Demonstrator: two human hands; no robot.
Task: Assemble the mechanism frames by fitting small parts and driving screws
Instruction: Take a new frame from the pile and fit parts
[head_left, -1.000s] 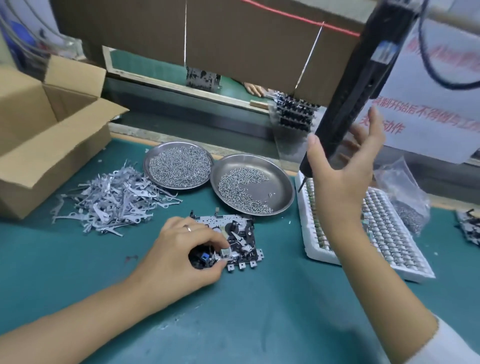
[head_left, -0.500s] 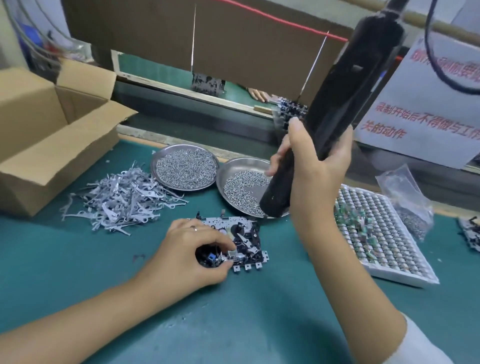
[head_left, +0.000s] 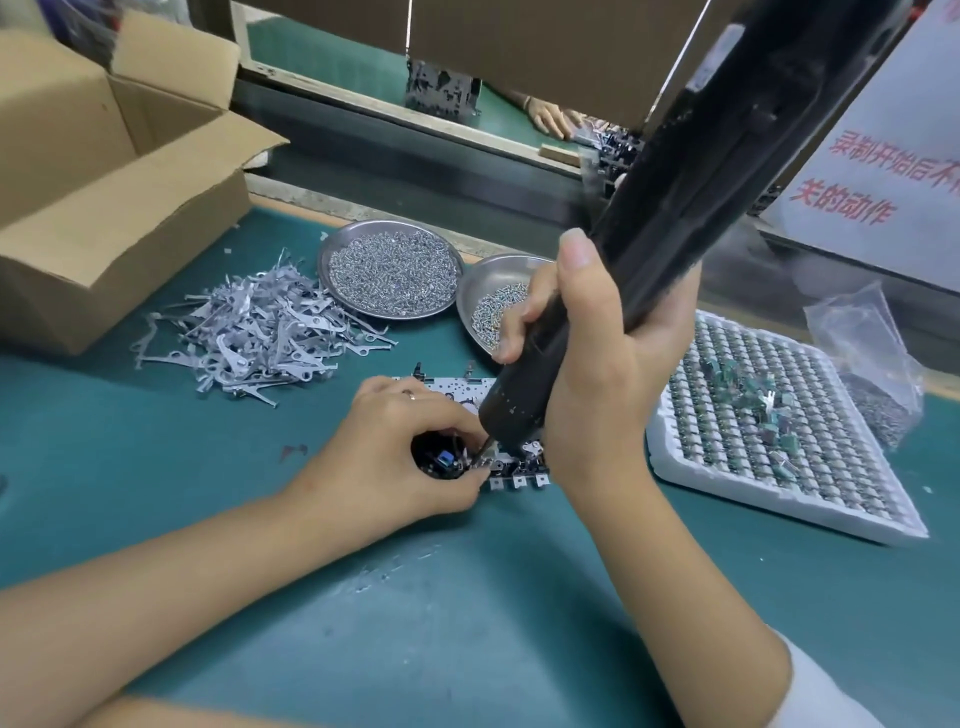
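Lowered onto the mechanism frame (head_left: 511, 457) pinched by left hand (head_left: 395, 457), right hand (head_left: 597, 374) grips the screwdriver (head_left: 675, 208).

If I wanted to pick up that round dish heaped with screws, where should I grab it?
Probably by the raised rim of the full screw dish, pinched at its left edge, coming from the open mat side. The other dish crowds its right; the metal levers lie near its front.

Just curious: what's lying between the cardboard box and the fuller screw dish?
In the head view, a heap of small grey metal levers lies on the green mat between the cardboard box and that dish.
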